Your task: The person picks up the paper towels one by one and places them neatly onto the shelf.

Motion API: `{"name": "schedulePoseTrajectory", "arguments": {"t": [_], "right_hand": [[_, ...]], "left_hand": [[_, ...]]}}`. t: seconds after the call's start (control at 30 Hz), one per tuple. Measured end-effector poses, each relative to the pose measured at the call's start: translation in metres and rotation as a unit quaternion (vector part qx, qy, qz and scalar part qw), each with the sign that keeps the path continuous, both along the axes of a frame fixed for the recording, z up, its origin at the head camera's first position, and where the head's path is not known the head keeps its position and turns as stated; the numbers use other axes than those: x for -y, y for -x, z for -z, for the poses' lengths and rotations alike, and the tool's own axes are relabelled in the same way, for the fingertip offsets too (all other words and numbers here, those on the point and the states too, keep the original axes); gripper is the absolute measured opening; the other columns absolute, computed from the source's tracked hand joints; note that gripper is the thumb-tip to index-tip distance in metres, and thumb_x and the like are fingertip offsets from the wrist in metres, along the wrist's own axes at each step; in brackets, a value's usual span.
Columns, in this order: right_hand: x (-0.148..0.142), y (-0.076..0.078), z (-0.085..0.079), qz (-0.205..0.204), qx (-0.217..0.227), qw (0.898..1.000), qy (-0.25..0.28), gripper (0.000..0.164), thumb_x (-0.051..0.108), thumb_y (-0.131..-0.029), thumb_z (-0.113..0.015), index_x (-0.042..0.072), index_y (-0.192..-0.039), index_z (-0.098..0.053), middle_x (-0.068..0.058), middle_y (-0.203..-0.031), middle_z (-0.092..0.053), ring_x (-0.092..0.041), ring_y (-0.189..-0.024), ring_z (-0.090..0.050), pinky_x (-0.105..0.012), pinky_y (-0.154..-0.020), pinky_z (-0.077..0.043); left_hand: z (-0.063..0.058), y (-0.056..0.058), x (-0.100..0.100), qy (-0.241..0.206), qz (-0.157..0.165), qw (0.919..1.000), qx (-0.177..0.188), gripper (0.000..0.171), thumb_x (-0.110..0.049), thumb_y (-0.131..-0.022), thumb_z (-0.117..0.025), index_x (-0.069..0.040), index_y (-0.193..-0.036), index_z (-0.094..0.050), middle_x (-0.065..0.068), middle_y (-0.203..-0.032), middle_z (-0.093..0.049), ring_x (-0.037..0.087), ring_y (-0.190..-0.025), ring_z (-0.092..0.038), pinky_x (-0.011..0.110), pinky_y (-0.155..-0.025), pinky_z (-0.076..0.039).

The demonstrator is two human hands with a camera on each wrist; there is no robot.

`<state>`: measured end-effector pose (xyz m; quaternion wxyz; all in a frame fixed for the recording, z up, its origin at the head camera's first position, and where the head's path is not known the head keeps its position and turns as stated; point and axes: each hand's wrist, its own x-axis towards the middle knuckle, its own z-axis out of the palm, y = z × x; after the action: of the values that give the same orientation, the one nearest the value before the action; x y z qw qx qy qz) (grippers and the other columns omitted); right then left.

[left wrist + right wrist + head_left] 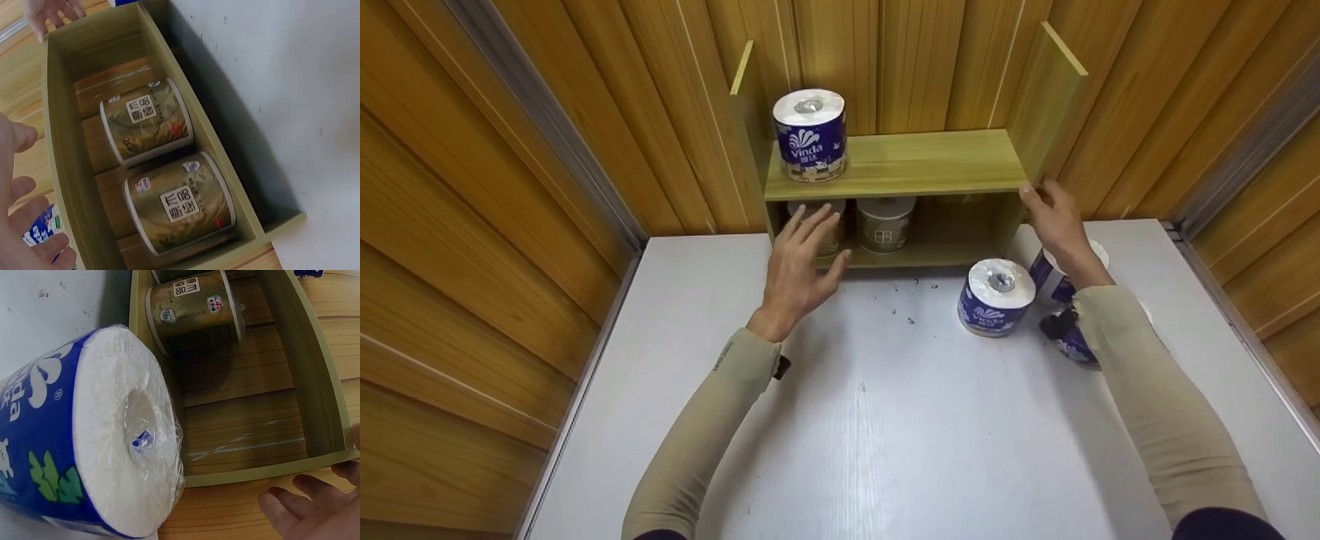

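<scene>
A wooden shelf [930, 163] stands at the back of the white table. My left hand [797, 270] is in front of its lower left compartment, fingers spread. At the shelf's right side, my right hand [1061, 225] touches the side panel near the upper board, with its fingers along the outside. A blue Vinda toilet roll [814, 146] stands upright at the left of the upper board. Two gold-wrapped toilet rolls, a left one [180, 203] and a right one [147, 121], stand side by side in the lower compartment.
On the table before the shelf's right end stands another blue toilet roll [990, 311]. Two more blue rolls, a rear one [1048, 276] and a front one [1078, 346], are partly hidden by my right arm. Wood-panelled walls [495, 225] enclose the table. Small dark specks dot the tabletop.
</scene>
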<state>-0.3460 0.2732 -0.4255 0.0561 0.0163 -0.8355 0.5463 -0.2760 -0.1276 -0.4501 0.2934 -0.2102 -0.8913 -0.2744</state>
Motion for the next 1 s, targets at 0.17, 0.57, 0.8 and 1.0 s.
{"name": "schedulePoseTrajectory", "arguments": {"t": [0.17,0.57,0.8,1.0], "right_hand": [[-0.005,-0.011,-0.002,0.003,-0.011,1.0,-0.027,0.064,0.044,-0.113,-0.046,0.005,-0.163,-0.04,-0.024,-0.161,-0.049,-0.036,-0.147,-0.047,-0.05,-0.123,-0.041],[-0.012,-0.035,-0.005,-0.015,-0.022,0.995,-0.096,0.071,0.048,-0.111,-0.051,0.002,-0.164,-0.038,-0.027,-0.16,-0.05,-0.045,-0.149,-0.046,-0.062,-0.124,-0.035],[-0.02,-0.052,-0.002,-0.03,-0.036,0.991,-0.122,0.069,0.045,-0.112,-0.052,0.001,-0.163,-0.039,-0.029,-0.158,-0.05,-0.051,-0.147,-0.047,-0.067,-0.12,-0.039],[-0.024,-0.065,-0.001,-0.028,-0.006,0.986,-0.162,0.077,0.056,-0.109,-0.051,0.008,-0.166,-0.035,-0.025,-0.167,-0.04,-0.052,-0.152,-0.038,-0.067,-0.124,-0.033]], "left_hand": [[-0.005,-0.003,0.01,-0.03,-0.014,0.9994,-0.007,0.051,-0.032,-0.1,-0.075,-0.009,-0.145,-0.066,0.009,-0.157,-0.059,0.044,-0.152,-0.044,0.062,-0.127,-0.033],[-0.026,-0.003,0.032,-0.102,-0.036,0.9938,-0.026,0.048,-0.028,-0.098,-0.077,-0.005,-0.139,-0.069,0.015,-0.149,-0.064,0.042,-0.145,-0.052,0.058,-0.126,-0.035],[-0.036,-0.003,0.044,-0.145,-0.041,0.9885,-0.007,0.05,-0.026,-0.098,-0.078,-0.002,-0.14,-0.067,0.016,-0.148,-0.064,0.034,-0.141,-0.056,0.051,-0.121,-0.043],[-0.044,-0.003,0.054,-0.176,-0.068,0.9819,0.017,0.051,-0.029,-0.099,-0.076,-0.004,-0.143,-0.066,0.012,-0.151,-0.062,0.032,-0.143,-0.055,0.053,-0.121,-0.042]]}}
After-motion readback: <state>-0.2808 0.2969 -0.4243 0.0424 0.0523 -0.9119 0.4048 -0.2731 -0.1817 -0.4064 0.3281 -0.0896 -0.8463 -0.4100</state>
